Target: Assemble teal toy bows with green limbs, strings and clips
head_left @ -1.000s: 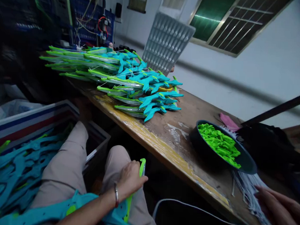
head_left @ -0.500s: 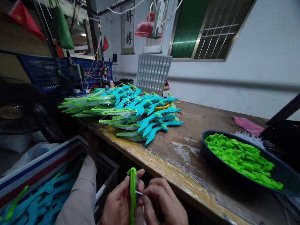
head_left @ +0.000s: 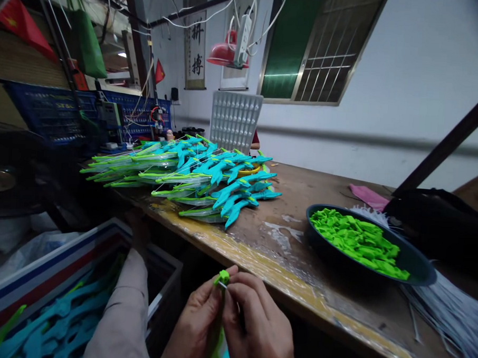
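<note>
The left hand (head_left: 195,322) has its grip closed around a bright-green piece (head_left: 223,276), thumb and fingers pressed on it just below its top end, which pokes out above them. The right hand (head_left: 258,322) is right beside it, thumb and fingertips pinched on the end of a short white cord (head_left: 222,285) that meets the green piece near its tip. The green piece stands roughly upright between the two hands, in front of the table (head_left: 298,176) edge; its lower part is mostly hidden by them, with a bit of teal showing at the bottom. On the table, a pile of teal and green bows (head_left: 207,172) lies to the left, and a dark basin (head_left: 421,266) of small green parts (head_left: 355,239) sits to the right.
</note>
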